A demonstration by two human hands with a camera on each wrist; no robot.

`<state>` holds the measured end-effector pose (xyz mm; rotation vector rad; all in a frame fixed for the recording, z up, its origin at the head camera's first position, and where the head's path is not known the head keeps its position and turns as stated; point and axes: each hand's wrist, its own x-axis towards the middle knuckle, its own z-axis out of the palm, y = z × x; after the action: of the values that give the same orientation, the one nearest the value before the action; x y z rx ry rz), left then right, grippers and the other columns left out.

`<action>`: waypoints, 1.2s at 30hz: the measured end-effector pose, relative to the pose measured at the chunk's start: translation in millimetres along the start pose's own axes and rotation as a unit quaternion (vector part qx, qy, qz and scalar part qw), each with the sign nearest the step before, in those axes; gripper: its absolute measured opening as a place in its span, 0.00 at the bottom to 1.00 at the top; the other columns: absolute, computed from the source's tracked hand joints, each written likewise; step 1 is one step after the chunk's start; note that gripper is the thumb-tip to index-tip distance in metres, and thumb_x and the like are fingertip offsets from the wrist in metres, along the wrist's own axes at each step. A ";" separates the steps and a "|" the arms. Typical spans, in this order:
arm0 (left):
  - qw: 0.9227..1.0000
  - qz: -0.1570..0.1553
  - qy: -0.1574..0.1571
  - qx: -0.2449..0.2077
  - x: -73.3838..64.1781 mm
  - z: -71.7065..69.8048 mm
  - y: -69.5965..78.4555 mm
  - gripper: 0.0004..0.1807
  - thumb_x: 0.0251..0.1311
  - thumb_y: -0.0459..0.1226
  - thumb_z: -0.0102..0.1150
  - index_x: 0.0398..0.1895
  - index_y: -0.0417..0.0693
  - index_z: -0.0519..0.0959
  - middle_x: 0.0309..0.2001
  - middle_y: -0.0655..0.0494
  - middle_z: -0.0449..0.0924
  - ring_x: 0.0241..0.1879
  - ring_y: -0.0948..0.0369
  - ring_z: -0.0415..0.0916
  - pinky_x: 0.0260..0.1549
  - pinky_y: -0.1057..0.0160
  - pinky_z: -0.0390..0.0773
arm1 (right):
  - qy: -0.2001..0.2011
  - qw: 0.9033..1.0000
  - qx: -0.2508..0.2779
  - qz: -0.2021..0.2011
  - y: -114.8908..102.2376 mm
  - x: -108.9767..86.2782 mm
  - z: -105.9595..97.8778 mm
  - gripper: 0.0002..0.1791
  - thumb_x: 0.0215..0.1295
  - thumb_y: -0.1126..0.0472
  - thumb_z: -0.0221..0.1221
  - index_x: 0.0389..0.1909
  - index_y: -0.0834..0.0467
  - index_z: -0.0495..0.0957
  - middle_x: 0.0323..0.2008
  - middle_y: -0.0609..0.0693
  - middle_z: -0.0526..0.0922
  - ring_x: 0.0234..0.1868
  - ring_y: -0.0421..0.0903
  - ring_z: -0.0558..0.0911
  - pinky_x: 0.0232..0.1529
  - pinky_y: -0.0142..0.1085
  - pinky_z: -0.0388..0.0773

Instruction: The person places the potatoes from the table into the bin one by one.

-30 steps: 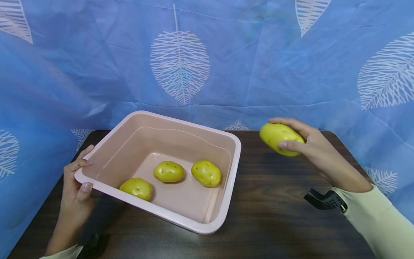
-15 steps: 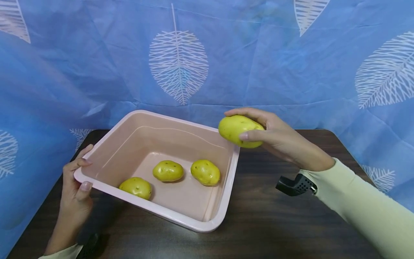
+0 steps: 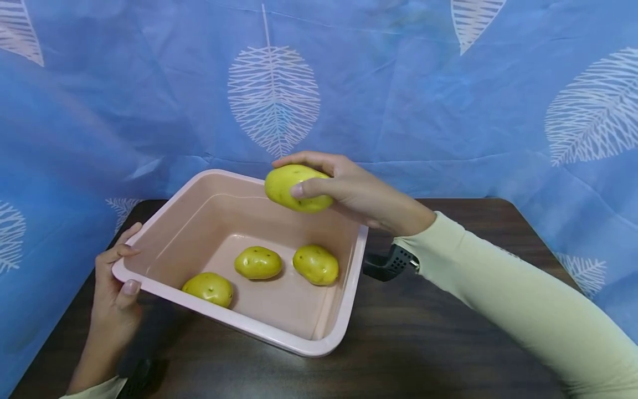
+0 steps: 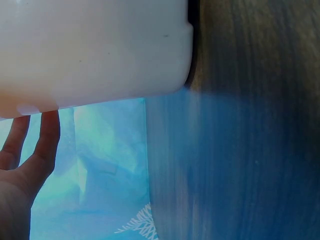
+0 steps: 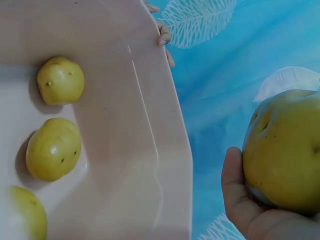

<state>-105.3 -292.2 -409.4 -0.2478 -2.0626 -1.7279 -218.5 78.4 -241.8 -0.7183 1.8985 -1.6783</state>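
Observation:
My right hand point(image 3: 349, 188) grips a yellow potato point(image 3: 294, 185) between thumb and fingers, above the far side of a pale pink plastic basin point(image 3: 344, 327). In the right wrist view the held potato point(image 5: 285, 155) fills the right side, beyond the basin's wall. Inside the basin lie three more potatoes: one at the near left point(image 3: 209, 289), one in the middle point(image 3: 258, 262) and one at the right point(image 3: 316, 265). My left hand point(image 3: 116, 282) holds the basin's left corner, thumb on the rim. From the left wrist, its fingers point(image 4: 47, 137) touch the basin's edge.
The basin stands at an angle on a dark wooden table point(image 3: 448, 332). Behind the table hangs a blue cloth point(image 3: 399, 100) with white leaf prints. A black wrist strap mount point(image 3: 391, 263) sticks out below my right sleeve point(image 3: 498, 288).
My right hand has carried the potato leftward and slightly up, from over the table at the right to above the basin. The left hand and the basin stay nearly where they were.

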 end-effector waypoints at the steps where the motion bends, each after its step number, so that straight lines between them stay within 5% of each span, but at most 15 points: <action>1: 1.000 -0.002 0.001 -0.005 -0.5 0.4 0.7 0.28 0.73 0.35 0.53 0.70 0.35 0.57 0.83 0.52 0.51 0.75 0.51 0.53 0.75 0.55 0.60 | -0.004 1.000 0.006 0.000 0.4 5.7 2.9 0.31 0.68 0.60 0.61 0.73 0.50 0.72 0.68 0.52 0.75 0.62 0.53 0.78 0.57 0.40 0.81; 9: 0.999 -0.031 0.008 0.036 -1.6 3.9 10.5 0.30 0.73 0.37 0.51 0.71 0.34 0.54 0.84 0.59 0.50 0.75 0.52 0.53 0.76 0.47 0.57 | -0.025 0.999 0.030 0.007 5.7 50.8 28.1 0.26 0.71 0.61 0.62 0.70 0.53 0.75 0.63 0.53 0.77 0.56 0.49 0.82 0.56 0.40 0.82; 15: 0.999 -0.041 0.013 0.013 -1.7 3.4 9.3 0.30 0.73 0.36 0.52 0.71 0.35 0.55 0.83 0.60 0.51 0.75 0.53 0.53 0.76 0.47 0.57 | -0.044 0.999 -0.017 0.022 12.5 78.4 46.2 0.27 0.70 0.57 0.64 0.70 0.49 0.76 0.59 0.52 0.79 0.52 0.49 0.83 0.52 0.40 0.83; 23: 1.000 -0.006 0.004 0.004 -1.3 1.1 2.5 0.30 0.73 0.38 0.54 0.71 0.36 0.58 0.83 0.54 0.51 0.74 0.52 0.53 0.72 0.53 0.60 | -0.076 0.992 -0.090 0.034 24.3 102.9 60.8 0.31 0.70 0.51 0.63 0.73 0.49 0.73 0.57 0.49 0.79 0.52 0.47 0.81 0.50 0.36 0.82; 28: 1.000 -0.023 0.008 0.018 -0.3 2.7 7.3 0.31 0.73 0.39 0.53 0.71 0.35 0.56 0.83 0.58 0.51 0.75 0.52 0.52 0.73 0.52 0.57 | -0.087 0.985 -0.141 0.046 34.7 113.2 67.7 0.32 0.68 0.47 0.63 0.72 0.48 0.73 0.59 0.44 0.78 0.56 0.43 0.78 0.53 0.35 0.81; 36: 1.000 -0.007 0.006 0.011 -0.4 0.6 -0.7 0.29 0.73 0.37 0.52 0.71 0.35 0.56 0.83 0.55 0.51 0.74 0.52 0.53 0.73 0.54 0.55 | -0.101 0.984 -0.132 0.062 45.0 118.7 68.4 0.32 0.68 0.48 0.64 0.71 0.51 0.72 0.59 0.46 0.78 0.59 0.44 0.77 0.57 0.37 0.79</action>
<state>-105.4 -291.7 -410.3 -0.2169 -2.0786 -1.7105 -262.1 -47.4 -297.1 -0.8189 1.9936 -1.2412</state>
